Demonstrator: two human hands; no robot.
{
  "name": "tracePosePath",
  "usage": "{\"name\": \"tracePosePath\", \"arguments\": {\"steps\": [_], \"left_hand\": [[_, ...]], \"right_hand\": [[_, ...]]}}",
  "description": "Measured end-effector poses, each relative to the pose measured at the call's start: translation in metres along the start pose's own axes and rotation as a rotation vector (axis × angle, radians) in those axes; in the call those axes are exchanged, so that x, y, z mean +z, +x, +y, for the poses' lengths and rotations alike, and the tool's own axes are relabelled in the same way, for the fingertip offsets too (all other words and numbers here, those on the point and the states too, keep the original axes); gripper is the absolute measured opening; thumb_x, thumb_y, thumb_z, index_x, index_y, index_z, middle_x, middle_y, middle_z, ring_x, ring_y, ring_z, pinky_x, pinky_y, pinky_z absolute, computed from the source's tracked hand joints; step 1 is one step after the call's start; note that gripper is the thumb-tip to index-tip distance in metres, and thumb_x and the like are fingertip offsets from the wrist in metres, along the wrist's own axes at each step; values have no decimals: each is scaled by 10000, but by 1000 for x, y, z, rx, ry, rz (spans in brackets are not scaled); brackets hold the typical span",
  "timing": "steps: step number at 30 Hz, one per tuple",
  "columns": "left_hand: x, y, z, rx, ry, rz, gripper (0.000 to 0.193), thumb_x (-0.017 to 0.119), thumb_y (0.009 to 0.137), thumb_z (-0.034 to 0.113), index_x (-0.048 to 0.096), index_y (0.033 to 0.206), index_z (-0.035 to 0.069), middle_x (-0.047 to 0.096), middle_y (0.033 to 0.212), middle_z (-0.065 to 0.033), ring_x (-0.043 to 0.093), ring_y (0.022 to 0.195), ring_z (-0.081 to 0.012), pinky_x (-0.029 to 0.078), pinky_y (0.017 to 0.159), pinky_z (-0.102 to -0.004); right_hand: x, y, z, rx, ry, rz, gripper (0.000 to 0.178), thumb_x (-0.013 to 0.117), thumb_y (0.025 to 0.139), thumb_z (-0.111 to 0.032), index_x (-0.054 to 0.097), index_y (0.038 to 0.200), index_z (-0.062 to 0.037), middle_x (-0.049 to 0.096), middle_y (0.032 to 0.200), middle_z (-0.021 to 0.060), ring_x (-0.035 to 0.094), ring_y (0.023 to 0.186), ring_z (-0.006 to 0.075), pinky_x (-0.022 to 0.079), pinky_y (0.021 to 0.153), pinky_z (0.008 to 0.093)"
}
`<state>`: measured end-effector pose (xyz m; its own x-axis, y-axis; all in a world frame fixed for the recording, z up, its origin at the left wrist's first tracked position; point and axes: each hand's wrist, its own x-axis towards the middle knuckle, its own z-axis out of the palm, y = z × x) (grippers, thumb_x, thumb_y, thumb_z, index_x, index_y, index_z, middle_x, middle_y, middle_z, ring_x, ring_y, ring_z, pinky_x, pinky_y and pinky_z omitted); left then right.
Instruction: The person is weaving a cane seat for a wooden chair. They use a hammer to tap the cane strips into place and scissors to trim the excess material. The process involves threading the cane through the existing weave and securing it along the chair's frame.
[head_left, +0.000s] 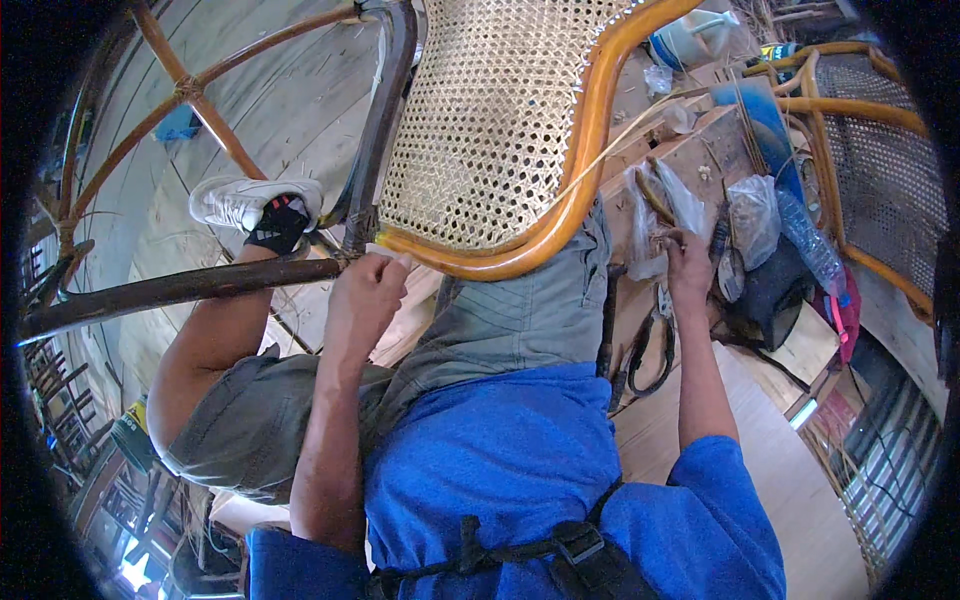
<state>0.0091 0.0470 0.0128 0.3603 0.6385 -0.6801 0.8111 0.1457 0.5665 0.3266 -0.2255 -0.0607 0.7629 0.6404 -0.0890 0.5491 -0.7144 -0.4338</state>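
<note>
A woven cane panel [480,120] in a glossy orange-brown rattan frame [500,262] leans over my lap. My left hand [367,300] is closed at the frame's lower left corner, by the joint with a dark brown pole [190,292]. Something small and pale shows at its fingertips; I cannot make out what it is. Out to the right, my right hand [688,265] has its fingers bent together at the mouth of a clear plastic bag [645,225]. A curved brown piece [656,190] pokes out of that bag. What the right fingers pinch is hidden.
Below the right hand lie black-handled scissors [652,355]. Beside it are another plastic bag [753,215], a clear bottle [808,240] and a dark cloth [770,290]. A second cane-panelled rattan piece [880,170] stands far right. Bent rattan poles [187,88] cross at upper left.
</note>
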Motion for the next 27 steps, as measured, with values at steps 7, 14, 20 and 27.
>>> {"name": "tracePosePath", "arguments": {"steps": [7, 14, 20, 27], "left_hand": [[0, -14, 42, 252, -87, -22, 259, 512, 896, 226, 590, 910, -21, 590, 684, -43, 572, 634, -107, 467, 605, -250], [26, -16, 69, 410, -151, -141, 222, 523, 897, 199, 597, 908, -10, 585, 663, -42, 557, 634, -91, 458, 598, -240], [48, -24, 84, 412, -284, -289, 161, 559, 870, 149, 596, 924, 1, 597, 761, -59, 574, 714, -103, 472, 647, -255], [88, -43, 107, 636, -245, -481, 192, 603, 798, 112, 565, 953, 5, 591, 857, -109, 588, 844, -193, 474, 747, -311]], "right_hand": [[-21, 0, -33, 689, 862, -65, 134, 563, 868, -99, 544, 991, -49, 554, 718, 5, 519, 545, 82, 394, 444, 216], [-16, -12, -17, 593, 978, -10, 111, 573, 863, -110, 542, 962, -70, 538, 684, -12, 513, 544, 78, 392, 447, 202], [-35, -17, -56, 605, 887, -57, 98, 576, 853, -118, 554, 936, -72, 580, 742, 13, 550, 627, 94, 422, 495, 212], [-56, -57, -155, 634, 1186, -318, 84, 612, 834, -125, 606, 870, -49, 590, 713, 5, 550, 607, 92, 424, 526, 219]]}}
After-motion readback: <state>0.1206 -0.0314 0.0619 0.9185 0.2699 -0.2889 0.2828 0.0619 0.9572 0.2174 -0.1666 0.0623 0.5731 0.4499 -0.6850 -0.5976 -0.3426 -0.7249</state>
